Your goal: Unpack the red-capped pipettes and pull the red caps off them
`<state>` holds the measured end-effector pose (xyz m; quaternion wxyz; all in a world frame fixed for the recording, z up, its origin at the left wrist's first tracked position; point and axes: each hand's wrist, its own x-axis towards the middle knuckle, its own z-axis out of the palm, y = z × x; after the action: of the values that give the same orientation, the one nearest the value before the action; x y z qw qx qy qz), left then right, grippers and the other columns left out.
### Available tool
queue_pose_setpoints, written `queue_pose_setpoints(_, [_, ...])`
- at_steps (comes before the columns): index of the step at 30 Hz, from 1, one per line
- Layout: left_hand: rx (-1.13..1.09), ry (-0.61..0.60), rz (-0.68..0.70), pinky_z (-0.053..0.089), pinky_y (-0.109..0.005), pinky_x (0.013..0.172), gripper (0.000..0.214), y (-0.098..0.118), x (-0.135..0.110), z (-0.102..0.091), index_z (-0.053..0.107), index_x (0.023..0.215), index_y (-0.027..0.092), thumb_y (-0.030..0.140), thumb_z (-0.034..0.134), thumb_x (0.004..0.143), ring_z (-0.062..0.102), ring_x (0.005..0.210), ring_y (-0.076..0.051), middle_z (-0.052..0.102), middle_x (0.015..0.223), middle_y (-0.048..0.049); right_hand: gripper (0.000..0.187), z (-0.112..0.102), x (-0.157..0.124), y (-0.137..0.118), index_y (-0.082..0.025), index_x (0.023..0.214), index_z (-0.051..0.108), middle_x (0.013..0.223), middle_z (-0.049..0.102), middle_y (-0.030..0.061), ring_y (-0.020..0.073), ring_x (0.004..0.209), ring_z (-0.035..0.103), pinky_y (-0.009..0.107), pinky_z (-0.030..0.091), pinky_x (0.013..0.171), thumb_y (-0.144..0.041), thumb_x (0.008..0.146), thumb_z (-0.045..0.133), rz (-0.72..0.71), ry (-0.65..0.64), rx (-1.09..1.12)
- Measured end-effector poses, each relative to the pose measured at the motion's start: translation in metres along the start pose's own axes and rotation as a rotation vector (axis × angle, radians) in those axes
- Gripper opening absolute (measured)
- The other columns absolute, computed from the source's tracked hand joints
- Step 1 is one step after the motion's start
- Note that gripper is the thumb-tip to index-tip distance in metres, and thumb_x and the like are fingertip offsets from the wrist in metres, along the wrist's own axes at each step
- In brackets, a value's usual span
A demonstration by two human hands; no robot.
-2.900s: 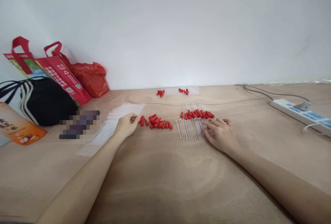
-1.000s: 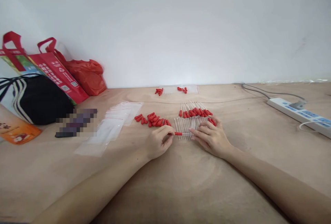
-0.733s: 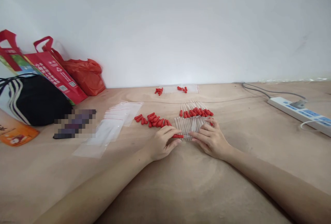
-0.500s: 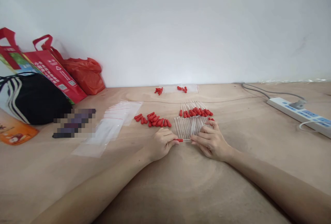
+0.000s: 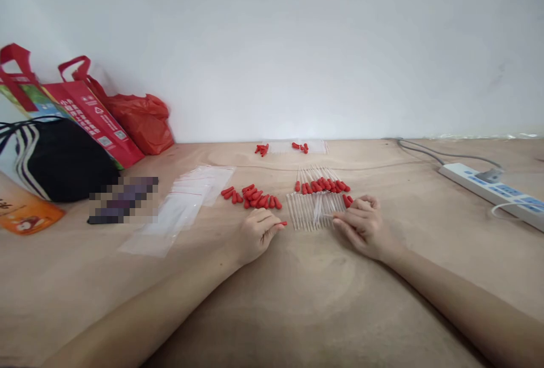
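My left hand (image 5: 260,236) pinches a red rubber dropper bulb (image 5: 284,223), its end poking out past the fingertips. My right hand (image 5: 364,226) is closed at the right end of a row of loose glass dropper tubes (image 5: 304,212). Between its thumb and fingertips is a thin glass dropper tube (image 5: 328,216), mostly hidden. Red rubber bulbs (image 5: 348,201) show just beside the right fingers. Behind the row lie several droppers fitted with red bulbs (image 5: 323,185), their glass tips pointing away. A pile of loose red bulbs (image 5: 255,196) lies beyond my left hand.
Clear zip bags (image 5: 182,206) lie overlapped at left, near a pixelated dark object (image 5: 123,201). Carrier bags (image 5: 91,118) and a black drawstring bag (image 5: 63,161) stand far left. Small red pieces (image 5: 262,149) lie near the wall. A power strip (image 5: 493,186) sits at right.
My hands have moved apart. The left drew back leftward with the red bulb, and the right shifted right and slightly away with the glass tube, which was lined up with the bulb before.
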<state>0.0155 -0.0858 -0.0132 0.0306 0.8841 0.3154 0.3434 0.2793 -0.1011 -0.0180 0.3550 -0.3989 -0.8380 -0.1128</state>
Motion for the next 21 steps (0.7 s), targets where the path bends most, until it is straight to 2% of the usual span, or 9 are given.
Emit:
queue_pose_setpoints(3, [0.02,0.136,-0.104,0.045,-0.027,0.073,0.018,-0.007,0.005,-0.011,0.059,0.089,0.018,0.023,0.042,0.086,0.054,0.078,-0.015,0.057,0.082,-0.0051,0.021,0.003,-0.002,0.01,-0.02,0.088,0.065,0.062,0.064,0.0002,0.0118,0.06,0.05,0.032,0.03,0.075,-0.026,0.083,0.046,0.152,0.114,-0.088])
queue_pose_setpoints(5, [0.108,0.26,-0.253,0.046,-0.028,0.075,0.02,-0.021,0.007,-0.024,0.06,0.094,0.019,0.023,0.042,0.085,0.054,0.082,-0.016,0.055,0.086,-0.0059,0.023,0.007,-0.003,0.014,-0.019,0.088,0.066,0.06,0.064,0.0009,0.0124,0.058,0.05,0.031,0.03,0.071,-0.026,0.082,0.044,0.231,0.133,-0.15])
queue_pose_setpoints(7, [0.207,0.344,-0.428,0.047,-0.029,0.07,0.024,-0.04,0.006,-0.039,0.06,0.097,0.016,0.024,0.042,0.083,0.055,0.078,-0.016,0.053,0.086,-0.0066,0.025,0.011,-0.002,0.016,-0.019,0.088,0.066,0.057,0.063,0.0012,0.0134,0.057,0.05,0.03,0.029,0.069,-0.025,0.082,0.042,0.273,0.113,-0.21])
queue_pose_setpoints(10, [0.269,0.332,-0.609,0.048,-0.029,0.066,0.028,-0.069,0.001,-0.055,0.059,0.099,0.013,0.024,0.047,0.076,0.055,0.07,-0.016,0.055,0.082,-0.006,0.025,0.014,0.0,0.016,-0.019,0.086,0.065,0.059,0.064,0.0019,0.0156,0.06,0.051,0.031,0.027,0.067,-0.022,0.08,0.041,0.289,0.067,-0.312])
queue_pose_setpoints(13, [0.202,0.277,-0.713,0.048,-0.027,0.06,0.027,-0.085,-0.004,-0.057,0.057,0.094,0.014,0.028,0.053,0.071,0.055,0.062,-0.014,0.058,0.076,-0.0031,0.026,0.015,0.003,0.013,-0.02,0.089,0.064,0.064,0.066,0.003,0.0168,0.062,0.052,0.032,0.025,0.066,-0.02,0.079,0.039,0.293,0.005,-0.405])
queue_pose_setpoints(17, [0.167,0.214,-0.73,0.047,-0.025,0.061,0.021,-0.086,-0.003,-0.052,0.056,0.082,0.017,0.032,0.056,0.069,0.056,0.062,-0.013,0.062,0.073,-0.0017,0.028,0.017,0.004,0.009,-0.019,0.095,0.061,0.071,0.066,0.0051,0.0184,0.067,0.053,0.033,0.026,0.067,-0.024,0.08,0.037,0.279,-0.076,-0.427])
queue_pose_setpoints(21, [0.189,0.173,-0.736,0.046,-0.026,0.063,0.022,-0.081,-0.001,-0.052,0.057,0.083,0.017,0.035,0.057,0.07,0.057,0.066,-0.015,0.063,0.075,-0.0027,0.031,0.016,0.003,0.007,-0.018,0.098,0.06,0.08,0.065,0.0073,0.0206,0.074,0.054,0.035,0.027,0.069,-0.029,0.083,0.035,0.292,-0.115,-0.416])
